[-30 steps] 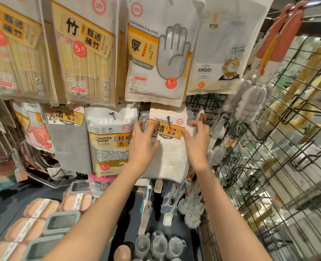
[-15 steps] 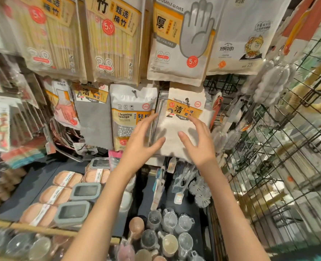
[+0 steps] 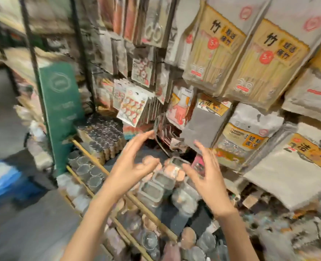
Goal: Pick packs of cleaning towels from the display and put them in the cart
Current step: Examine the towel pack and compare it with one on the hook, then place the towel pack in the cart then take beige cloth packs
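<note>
The view is blurred by motion. The white pack of cleaning towels point(image 3: 295, 166) with an orange label hangs on the display at the right edge. A grey cleaning towel pack point(image 3: 203, 127) hangs further left. My left hand point(image 3: 131, 166) and my right hand point(image 3: 206, 176) hover side by side in mid-air in front of the lower shelf, fingers spread and loosely bent, holding nothing. Both hands are well left of and apart from the white pack. No cart is in view.
Bamboo chopstick packs point(image 3: 214, 53) and a sponge pack point(image 3: 248, 136) hang on the display. Lidded containers point(image 3: 156, 187) and glass cups point(image 3: 88, 170) fill the shelf below. A green sign point(image 3: 61, 113) stands at the left, with grey floor point(image 3: 24, 232) beside it.
My hands have let go of the white towel pack and pulled back from it. The view has swung left, so the pack now hangs at the right edge.
</note>
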A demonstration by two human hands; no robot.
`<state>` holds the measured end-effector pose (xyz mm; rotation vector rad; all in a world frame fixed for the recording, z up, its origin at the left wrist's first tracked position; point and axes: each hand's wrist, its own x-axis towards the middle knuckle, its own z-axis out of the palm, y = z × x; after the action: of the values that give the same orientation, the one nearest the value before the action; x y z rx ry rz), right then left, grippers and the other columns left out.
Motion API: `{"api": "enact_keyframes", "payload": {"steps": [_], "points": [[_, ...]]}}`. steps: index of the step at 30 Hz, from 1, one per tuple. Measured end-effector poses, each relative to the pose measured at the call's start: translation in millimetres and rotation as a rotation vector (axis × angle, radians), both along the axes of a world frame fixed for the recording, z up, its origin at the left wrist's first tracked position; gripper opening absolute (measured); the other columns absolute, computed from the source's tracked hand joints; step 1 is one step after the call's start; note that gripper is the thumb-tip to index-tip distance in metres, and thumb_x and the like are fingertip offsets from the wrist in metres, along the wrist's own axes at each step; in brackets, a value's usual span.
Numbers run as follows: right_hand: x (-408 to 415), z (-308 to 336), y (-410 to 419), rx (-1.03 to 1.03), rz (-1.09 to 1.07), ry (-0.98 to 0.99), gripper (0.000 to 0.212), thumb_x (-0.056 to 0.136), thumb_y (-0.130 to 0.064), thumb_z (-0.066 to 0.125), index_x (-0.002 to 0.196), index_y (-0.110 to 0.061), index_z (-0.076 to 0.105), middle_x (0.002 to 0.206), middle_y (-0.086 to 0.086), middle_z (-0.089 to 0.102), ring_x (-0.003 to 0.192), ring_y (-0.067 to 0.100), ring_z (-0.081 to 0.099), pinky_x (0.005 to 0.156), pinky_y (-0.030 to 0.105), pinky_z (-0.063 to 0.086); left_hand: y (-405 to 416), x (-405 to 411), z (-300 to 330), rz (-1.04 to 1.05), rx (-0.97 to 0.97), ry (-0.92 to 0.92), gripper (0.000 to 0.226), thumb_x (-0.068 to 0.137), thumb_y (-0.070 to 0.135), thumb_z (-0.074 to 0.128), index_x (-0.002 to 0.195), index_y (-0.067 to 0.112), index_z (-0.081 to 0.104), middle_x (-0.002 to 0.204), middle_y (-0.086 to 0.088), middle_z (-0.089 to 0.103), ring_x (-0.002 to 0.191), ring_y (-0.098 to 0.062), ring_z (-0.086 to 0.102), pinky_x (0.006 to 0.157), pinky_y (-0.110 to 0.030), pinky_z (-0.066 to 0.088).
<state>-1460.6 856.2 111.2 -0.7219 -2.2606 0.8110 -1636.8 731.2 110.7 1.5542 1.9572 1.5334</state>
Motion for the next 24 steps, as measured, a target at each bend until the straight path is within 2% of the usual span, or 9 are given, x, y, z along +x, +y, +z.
{"api": "enact_keyframes", "payload": {"steps": [2, 5, 9, 11, 15, 18, 20, 22, 24], "points": [[-36, 2, -19, 0.001, 0.055, 0.001, 0.056, 0.077, -0.068, 0.048, 0.126, -0.061, 0.023, 0.131, -0.028, 0.038, 0.13, -0.005, 0.03, 0.107, 0.023, 0.028, -35, -39, 5, 0.098, 0.002, 0.032, 0.062, 0.079, 0.056, 0.056, 0.135, 0.056, 0.028, 0.145, 0.029, 0.031, 0.136, 0.007, 0.026, 0.104, -0.004, 0.022], [-102, 2, -54, -0.005, 0.183, 0.001, 0.058, 0.076, -0.069, 0.044, 0.129, -0.059, 0.022, 0.138, -0.034, 0.027, 0.131, -0.013, 0.021, 0.103, 0.009, 0.02, -92, -94, 11, 0.206, -0.01, 0.044, 0.065, 0.078, 0.059, 0.056, 0.136, 0.057, 0.026, 0.146, 0.028, 0.03, 0.136, 0.009, 0.025, 0.107, -0.009, 0.022], [-199, 3, -115, 0.047, 0.334, -0.002, 0.059, 0.078, -0.068, 0.039, 0.132, -0.055, 0.02, 0.136, -0.033, 0.026, 0.13, -0.012, 0.02, 0.103, 0.011, 0.018, -170, -158, 11, 0.323, -0.021, 0.054, 0.065, 0.077, 0.059, 0.056, 0.134, 0.061, 0.025, 0.145, 0.028, 0.033, 0.134, 0.009, 0.029, 0.103, -0.003, 0.022], [-247, 6, -148, 0.081, 0.41, -0.001, 0.059, 0.08, -0.065, 0.041, 0.135, -0.049, 0.024, 0.135, -0.028, 0.03, 0.127, -0.012, 0.022, 0.102, 0.008, 0.018, -211, -192, 8, 0.402, -0.018, 0.024, 0.065, 0.077, 0.057, 0.057, 0.133, 0.064, 0.025, 0.145, 0.022, 0.039, 0.133, 0.006, 0.034, 0.105, -0.011, 0.028], [-334, 13, -214, 0.116, 0.572, 0.01, 0.072, 0.079, -0.069, 0.041, 0.141, -0.032, 0.032, 0.131, -0.018, 0.036, 0.121, -0.011, 0.025, 0.096, -0.003, 0.015, -297, -248, 7, 0.599, -0.043, 0.048, 0.064, 0.076, 0.056, 0.056, 0.134, 0.057, 0.029, 0.14, 0.017, 0.045, 0.128, 0.001, 0.042, 0.104, -0.022, 0.035], [-391, 15, -265, 0.141, 0.723, 0.011, 0.071, 0.08, -0.065, 0.042, 0.141, -0.03, 0.033, 0.133, -0.018, 0.036, 0.126, -0.005, 0.027, 0.105, 0.009, 0.022, -361, -276, 10, 0.757, -0.079, 0.112, 0.059, 0.076, 0.054, 0.055, 0.131, 0.056, 0.034, 0.136, 0.022, 0.045, 0.126, 0.002, 0.043, 0.106, -0.022, 0.034], [-424, 14, -300, 0.165, 0.812, 0.01, 0.069, 0.08, -0.064, 0.046, 0.14, -0.032, 0.033, 0.137, -0.018, 0.036, 0.131, 0.001, 0.028, 0.106, 0.017, 0.023, -401, -287, 11, 0.881, -0.113, 0.155, 0.059, 0.078, 0.05, 0.057, 0.132, 0.053, 0.036, 0.129, 0.027, 0.047, 0.12, 0.008, 0.043, 0.101, -0.013, 0.033], [-454, 10, -335, 0.162, 0.918, 0.015, 0.066, 0.08, -0.064, 0.047, 0.138, -0.036, 0.034, 0.133, -0.022, 0.036, 0.129, -0.002, 0.03, 0.103, 0.016, 0.025, -436, -293, 10, 1.0, -0.139, 0.134, 0.058, 0.077, 0.049, 0.058, 0.132, 0.052, 0.038, 0.121, 0.026, 0.05, 0.11, 0.013, 0.044, 0.092, -0.004, 0.031], [-484, 5, -370, 0.176, 1.023, 0.021, 0.066, 0.08, -0.063, 0.047, 0.138, -0.033, 0.035, 0.13, -0.021, 0.039, 0.127, 0.001, 0.035, 0.101, 0.017, 0.028, -468, -300, 6, 1.1, -0.174, 0.149, 0.061, 0.075, 0.052, 0.055, 0.134, 0.047, 0.039, 0.123, 0.018, 0.054, 0.113, 0.003, 0.046, 0.093, -0.011, 0.032]]}}
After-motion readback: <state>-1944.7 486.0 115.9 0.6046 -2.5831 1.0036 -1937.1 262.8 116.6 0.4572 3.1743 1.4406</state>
